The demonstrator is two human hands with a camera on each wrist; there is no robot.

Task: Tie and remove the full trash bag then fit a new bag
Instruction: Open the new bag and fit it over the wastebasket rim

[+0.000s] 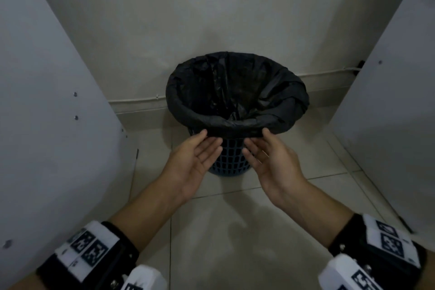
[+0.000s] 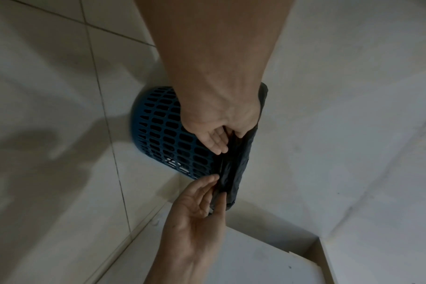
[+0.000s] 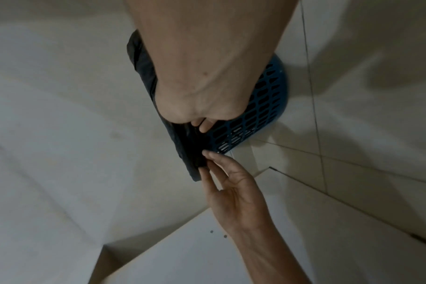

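Two hands, left hand (image 1: 196,160) and right hand (image 1: 270,160), fingers straight, touching thin, slippery bag (image 1: 235,92) cuff on bin (image 1: 229,160); seemingly nothing pinched; best gathered at folded rim.

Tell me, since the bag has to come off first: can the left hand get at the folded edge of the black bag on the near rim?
Probably yes. The left hand is already at the near rim of the blue basket, fingers straight, thumb touching the black bag's folded edge. Nothing lies between; the right hand is alongside, not blocking.

Both forearms reach forward; the left hand (image 1: 191,162) and right hand (image 1: 274,162) face palms up, fingers (image 1: 211,146) straight, thumbs raised.
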